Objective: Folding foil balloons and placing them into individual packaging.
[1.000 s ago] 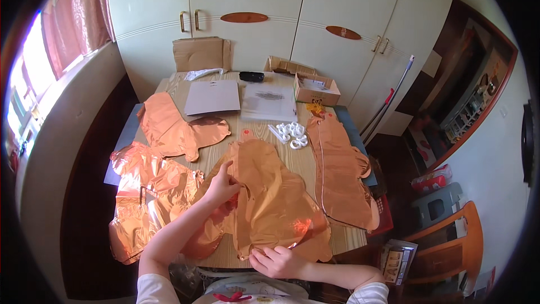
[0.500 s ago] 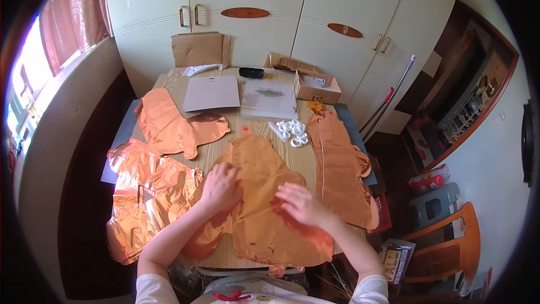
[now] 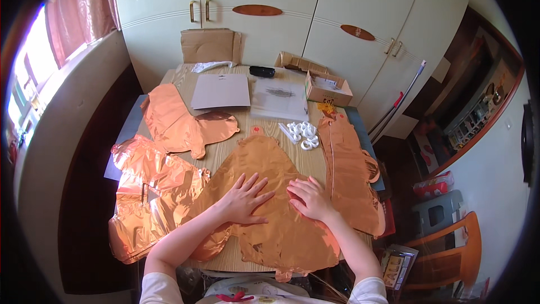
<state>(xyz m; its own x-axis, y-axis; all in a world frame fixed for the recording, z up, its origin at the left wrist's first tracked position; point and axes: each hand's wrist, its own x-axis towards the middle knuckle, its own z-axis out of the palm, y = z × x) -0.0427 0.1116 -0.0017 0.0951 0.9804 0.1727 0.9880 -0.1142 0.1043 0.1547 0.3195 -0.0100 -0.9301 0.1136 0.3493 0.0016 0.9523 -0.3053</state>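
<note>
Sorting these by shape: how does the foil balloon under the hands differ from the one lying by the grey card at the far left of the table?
The foil balloon under the hands lies at the near edge, pressed flat by the left hand and right hand; the far-left balloon lies untouched. The near one looks larger, bell-shaped with a narrow top; the far one looks like a curved, lobed piece. Both are deflated, shiny copper-orange foil on the wooden table.
</note>
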